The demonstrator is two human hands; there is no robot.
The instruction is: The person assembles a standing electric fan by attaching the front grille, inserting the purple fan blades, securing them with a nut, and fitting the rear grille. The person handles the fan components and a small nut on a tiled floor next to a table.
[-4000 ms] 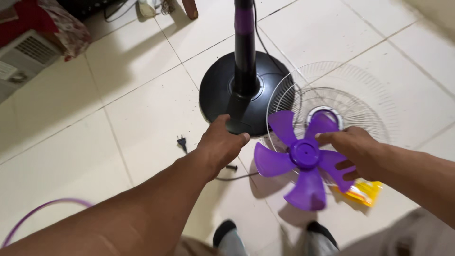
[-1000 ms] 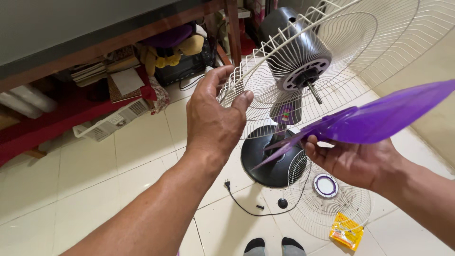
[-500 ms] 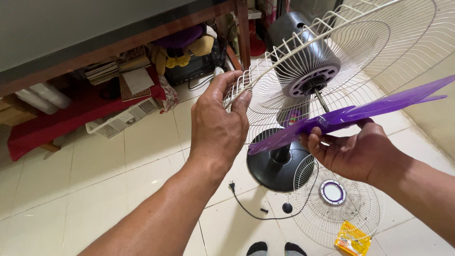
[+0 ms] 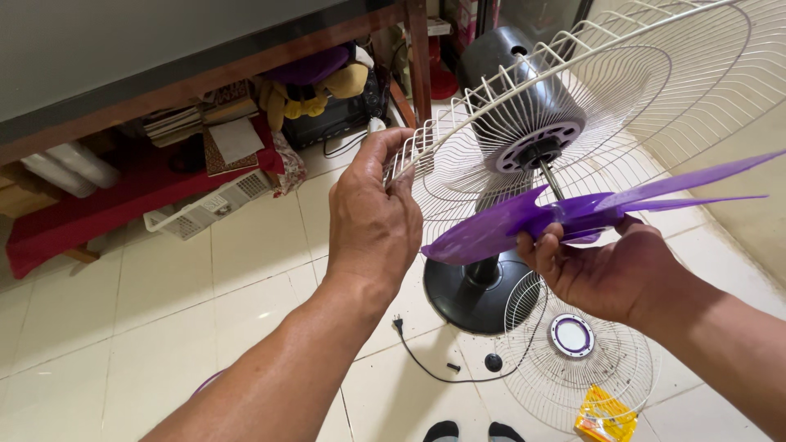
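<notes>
My left hand [image 4: 372, 217] grips the left rim of the white rear wire guard [image 4: 622, 90] of a standing fan. The black motor housing [image 4: 512, 90] sits behind the guard, and its thin metal shaft [image 4: 550, 178] points toward me. My right hand [image 4: 602, 274] holds the purple fan blade [image 4: 573, 217] from below, nearly flat, its hub just under the tip of the shaft. The fan's round black base [image 4: 463, 295] stands on the tiled floor below.
The front wire guard with a purple centre ring [image 4: 573, 360] lies on the floor beside the base. A yellow packet [image 4: 604, 416], a small black cap [image 4: 492, 361] and the plug and cord [image 4: 399, 326] lie nearby. Clutter and a white basket [image 4: 201, 209] sit under a wooden table at the left.
Four seconds ago both hands were low at the fan base. Over the last second the left hand closed on the guard rim, and the right hand levelled the blade under the shaft.
</notes>
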